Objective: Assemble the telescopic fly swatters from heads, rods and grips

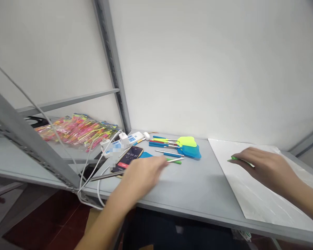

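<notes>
My left hand [146, 173], blurred by motion, is closed over the middle of the shelf top. A thin metal rod [106, 176] shows on its left side, crossing the phone's lower end, and a pale tip in line with it pokes out past the fingers. Just beyond the fingers is a green handle [177, 162]. My right hand [261, 166] pinches a small green piece [233, 158] above the white sheet [234, 184]; most of that piece is hidden in the fingers. Blue-handled rods and flat heads like fly swatters, yellow [187, 141] and blue [190, 151], lie in a stack at the back.
A phone [130, 154] with a running timer lies beside a white power strip [112, 147] with plugs and loose cables. Bagged colourful items [75, 130] fill the left shelf. A metal upright [114, 66] stands between the shelves, and a white wall rises behind.
</notes>
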Motion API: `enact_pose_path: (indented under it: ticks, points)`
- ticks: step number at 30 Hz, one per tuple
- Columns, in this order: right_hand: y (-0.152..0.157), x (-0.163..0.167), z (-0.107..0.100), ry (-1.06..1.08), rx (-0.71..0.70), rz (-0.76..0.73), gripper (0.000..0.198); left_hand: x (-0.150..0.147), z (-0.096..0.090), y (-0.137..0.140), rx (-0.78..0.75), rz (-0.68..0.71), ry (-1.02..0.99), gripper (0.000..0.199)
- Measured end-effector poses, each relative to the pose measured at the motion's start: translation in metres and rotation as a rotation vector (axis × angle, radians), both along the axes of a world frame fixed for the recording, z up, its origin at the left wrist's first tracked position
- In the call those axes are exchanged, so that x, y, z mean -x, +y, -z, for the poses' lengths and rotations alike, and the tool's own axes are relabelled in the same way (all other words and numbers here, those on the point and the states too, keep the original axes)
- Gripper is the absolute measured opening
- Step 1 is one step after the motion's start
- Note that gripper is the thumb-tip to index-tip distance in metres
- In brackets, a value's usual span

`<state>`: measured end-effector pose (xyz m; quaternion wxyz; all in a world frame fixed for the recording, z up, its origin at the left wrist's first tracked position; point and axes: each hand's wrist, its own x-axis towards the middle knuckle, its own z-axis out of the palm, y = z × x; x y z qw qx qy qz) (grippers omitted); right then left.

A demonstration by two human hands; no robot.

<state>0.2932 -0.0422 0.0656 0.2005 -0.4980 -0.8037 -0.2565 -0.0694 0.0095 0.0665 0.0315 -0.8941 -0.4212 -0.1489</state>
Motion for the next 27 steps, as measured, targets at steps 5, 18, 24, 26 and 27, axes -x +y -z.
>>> enact_pose_path:
  ticks: [5,18,24,26,27]
  points:
    - [0.011,0.054,0.005,0.202,-0.057,-0.165,0.013,-0.029,0.017,-0.038,-0.029,0.296,-0.112,0.047]
    - [0.115,0.194,0.123,0.405,0.215,-0.600,0.017,-0.025,0.110,-0.033,-0.490,0.261,-0.546,0.045]
    - [0.139,0.196,0.137,0.314,0.353,-0.562,0.022,-0.032,0.125,-0.014,-0.549,0.225,-0.635,0.036]
    - [0.140,0.197,0.134,0.269,0.387,-0.544,0.023,-0.031,0.129,-0.009,-0.479,0.256,-0.551,0.036]
    - [0.139,0.198,0.132,0.235,0.406,-0.538,0.023,-0.029,0.129,-0.007,-0.432,0.280,-0.501,0.037]
